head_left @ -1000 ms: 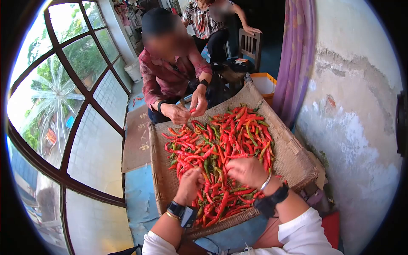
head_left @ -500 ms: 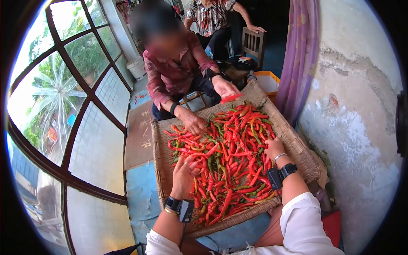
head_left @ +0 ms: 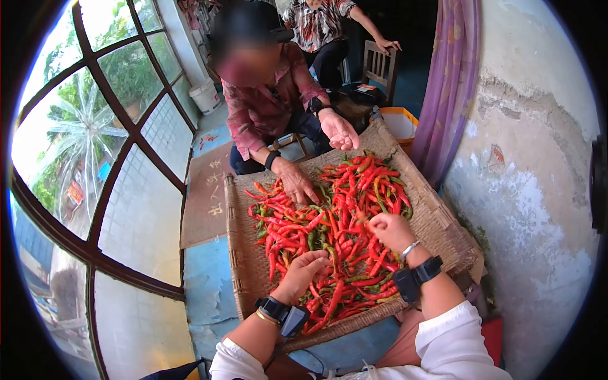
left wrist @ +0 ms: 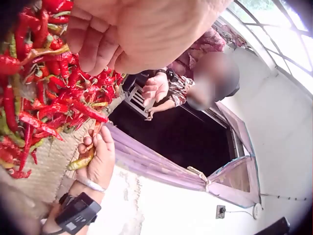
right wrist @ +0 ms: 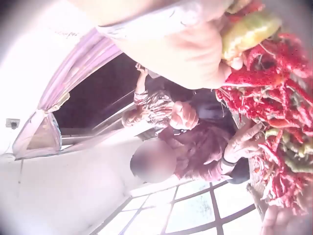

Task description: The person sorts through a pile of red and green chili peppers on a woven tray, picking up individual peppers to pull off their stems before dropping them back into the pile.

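A wide heap of red chili peppers, some of them green, lies on a woven tray. My right hand is over the right part of the heap. In the left wrist view it pinches one chili pepper, yellow-green at one end and reddish at the other. My left hand hovers over the near left part of the heap, its fingers loosely bent. Between those fingers I see no pepper. Each wrist wears a dark camera.
A person in a red patterned shirt sits opposite, one hand down on the peppers, the other raised palm up. Behind sits another person beside a wooden chair. Windows line the left, a peeling wall the right.
My right hand went to the heap's right side and came back inward with a chili pepper. My left hand swung left, then back right. The person opposite has let go of a red pepper.
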Tool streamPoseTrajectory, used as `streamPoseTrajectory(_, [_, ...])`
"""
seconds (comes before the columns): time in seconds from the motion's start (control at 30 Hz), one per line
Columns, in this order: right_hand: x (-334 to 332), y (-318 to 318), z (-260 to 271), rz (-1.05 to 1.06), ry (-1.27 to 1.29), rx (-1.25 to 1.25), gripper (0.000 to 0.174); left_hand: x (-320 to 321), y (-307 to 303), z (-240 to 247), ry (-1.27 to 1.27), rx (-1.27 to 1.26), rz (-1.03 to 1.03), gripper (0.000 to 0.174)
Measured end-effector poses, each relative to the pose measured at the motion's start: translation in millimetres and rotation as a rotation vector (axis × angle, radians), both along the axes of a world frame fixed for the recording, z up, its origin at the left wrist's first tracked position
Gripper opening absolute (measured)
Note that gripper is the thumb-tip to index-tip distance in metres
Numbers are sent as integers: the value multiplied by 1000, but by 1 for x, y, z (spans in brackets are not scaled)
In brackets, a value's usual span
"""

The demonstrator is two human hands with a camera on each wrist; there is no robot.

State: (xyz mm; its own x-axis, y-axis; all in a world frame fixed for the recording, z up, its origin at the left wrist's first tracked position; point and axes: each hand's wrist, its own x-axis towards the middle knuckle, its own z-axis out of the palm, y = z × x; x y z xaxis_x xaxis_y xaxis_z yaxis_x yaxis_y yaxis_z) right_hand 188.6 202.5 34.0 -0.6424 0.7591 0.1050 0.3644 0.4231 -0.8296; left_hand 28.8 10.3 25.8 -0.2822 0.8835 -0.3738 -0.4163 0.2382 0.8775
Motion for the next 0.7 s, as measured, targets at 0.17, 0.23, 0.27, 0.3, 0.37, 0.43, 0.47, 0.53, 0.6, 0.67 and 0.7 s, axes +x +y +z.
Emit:
streamPoseTrajectory(0.17, [-17, -48, 6, 231, 301, -320, 18, 20, 0, -7, 26, -4, -121, 26])
streamPoseTrajectory(0.23, [-23, -67, 10, 288, 316, -532, 25, 30, -2, -1, 52, 20, -209, 27])
streamPoseTrajectory(0.27, [-26, -74, 8, 304, 330, -593, 26, 33, -3, 0, 39, 52, -233, 24])
streamPoseTrajectory(0.3, [-28, -81, 5, 320, 345, -655, 26, 34, -3, -1, 38, 50, -234, 24])
streamPoseTrajectory(0.37, [-31, -89, 3, 337, 340, -719, 27, 34, -4, -4, 20, -46, -226, 23])
streamPoseTrajectory(0.43, [-33, -93, 1, 329, 425, -814, 27, 35, -4, -9, 6, -55, -178, 21])
streamPoseTrajectory(0.47, [-34, -95, 4, 291, 443, -828, 26, 36, -4, -10, -6, -64, -131, 20])
streamPoseTrajectory(0.53, [-38, -84, -6, 273, 478, -795, 26, 33, -5, -8, 53, -79, -193, 19])
streamPoseTrajectory(0.6, [-37, -68, -4, 225, 565, -759, 25, 29, -5, -4, 113, -93, -253, 21])
streamPoseTrajectory(0.67, [-34, -45, 2, 153, 532, -790, 25, 27, -4, 3, 97, -101, -262, 24])
streamPoseTrajectory(0.7, [-31, -32, 0, 145, 492, -788, 26, 25, -5, 1, 95, -100, -260, 24])
